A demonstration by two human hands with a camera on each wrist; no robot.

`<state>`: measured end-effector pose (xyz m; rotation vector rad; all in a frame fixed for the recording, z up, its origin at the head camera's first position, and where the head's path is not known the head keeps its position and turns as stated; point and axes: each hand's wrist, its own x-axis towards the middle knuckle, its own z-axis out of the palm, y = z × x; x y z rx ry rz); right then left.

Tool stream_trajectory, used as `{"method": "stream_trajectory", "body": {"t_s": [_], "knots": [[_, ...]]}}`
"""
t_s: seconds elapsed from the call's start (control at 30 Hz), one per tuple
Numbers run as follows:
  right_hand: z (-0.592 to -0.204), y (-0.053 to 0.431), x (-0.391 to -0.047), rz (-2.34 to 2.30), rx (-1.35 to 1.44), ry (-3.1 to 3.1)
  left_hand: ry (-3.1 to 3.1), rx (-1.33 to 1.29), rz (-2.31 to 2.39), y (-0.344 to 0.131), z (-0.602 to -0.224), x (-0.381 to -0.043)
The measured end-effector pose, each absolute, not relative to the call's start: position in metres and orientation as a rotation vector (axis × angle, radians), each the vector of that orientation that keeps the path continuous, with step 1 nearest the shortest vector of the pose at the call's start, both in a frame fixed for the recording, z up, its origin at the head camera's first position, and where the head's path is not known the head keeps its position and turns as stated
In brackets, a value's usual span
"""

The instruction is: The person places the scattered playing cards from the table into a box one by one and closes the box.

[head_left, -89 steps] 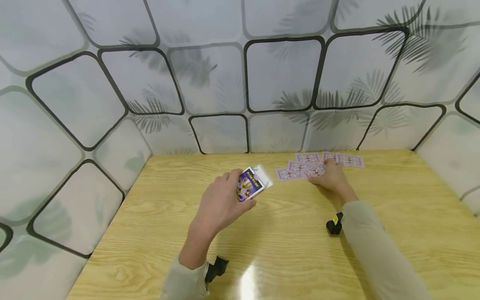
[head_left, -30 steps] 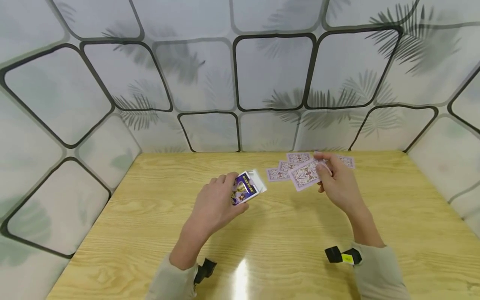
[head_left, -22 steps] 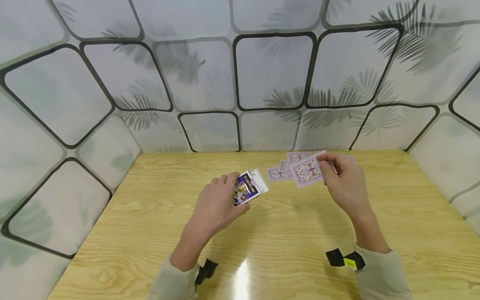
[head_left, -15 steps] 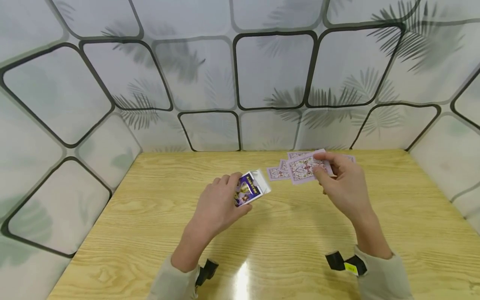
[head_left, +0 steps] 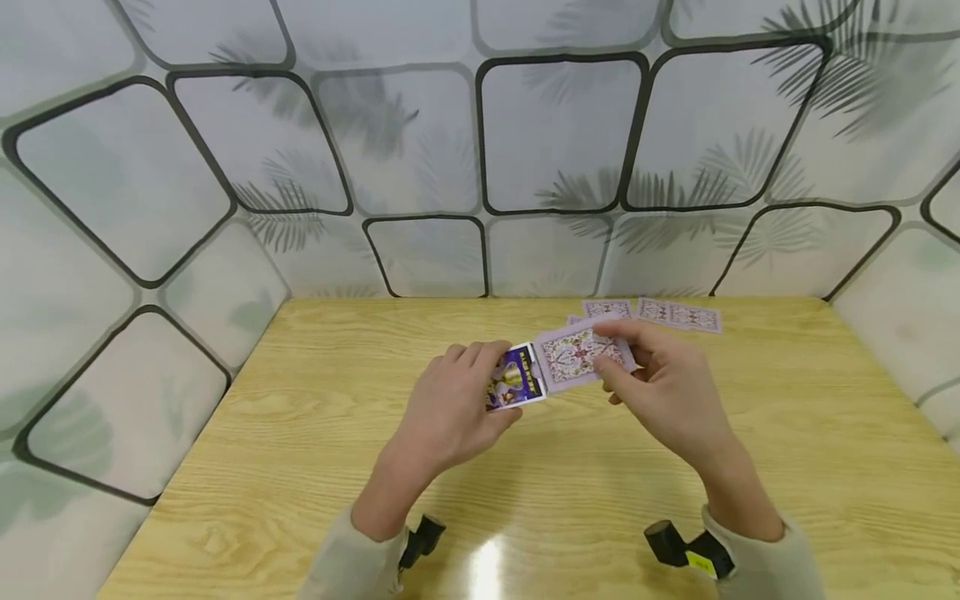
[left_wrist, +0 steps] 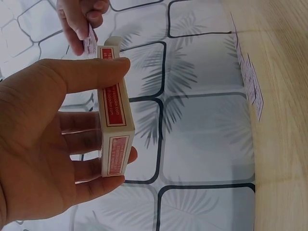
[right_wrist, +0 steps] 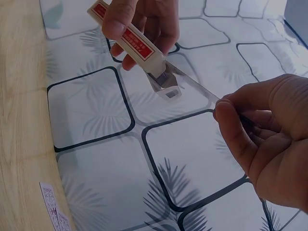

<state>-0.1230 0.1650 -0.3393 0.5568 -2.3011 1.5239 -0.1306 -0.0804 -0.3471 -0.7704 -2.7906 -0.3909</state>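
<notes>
My left hand (head_left: pixel 450 408) grips a purple-fronted playing card box (head_left: pixel 517 377) between thumb and fingers. In the left wrist view the box (left_wrist: pixel 115 115) shows white edges with red panels. Its end flap (right_wrist: pixel 168 90) hangs open toward my right hand in the right wrist view. My right hand (head_left: pixel 667 392) pinches a playing card (head_left: pixel 577 354) with a patterned lilac back, thumb on top. The card's far edge is right at the box's open end, seen edge-on in the right wrist view. Both hands are above the wooden table (head_left: pixel 337 467).
Several lilac-backed cards lie face down toward the table's back, among them a card (head_left: pixel 607 309) and an overlapping pair (head_left: pixel 678 315) to its right. Behind the table stands a patterned curtain-like backdrop (head_left: pixel 562 133). Each wrist wears a black camera mount (head_left: pixel 686 550).
The right hand has picked up a card from the group at the back and brought it left to the box mouth. The left hand still holds the box, turned slightly.
</notes>
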Motion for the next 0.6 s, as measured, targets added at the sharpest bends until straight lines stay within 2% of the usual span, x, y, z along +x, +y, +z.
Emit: {"method": "stream_trajectory", "body": {"t_s": [0.6], "knots": [[-0.3379, 0.1607, -0.1208, 1.462, 0.566, -2.304, -2.749, -0.799, -0.389, -0.0799, -0.3458, -0.1295]]}}
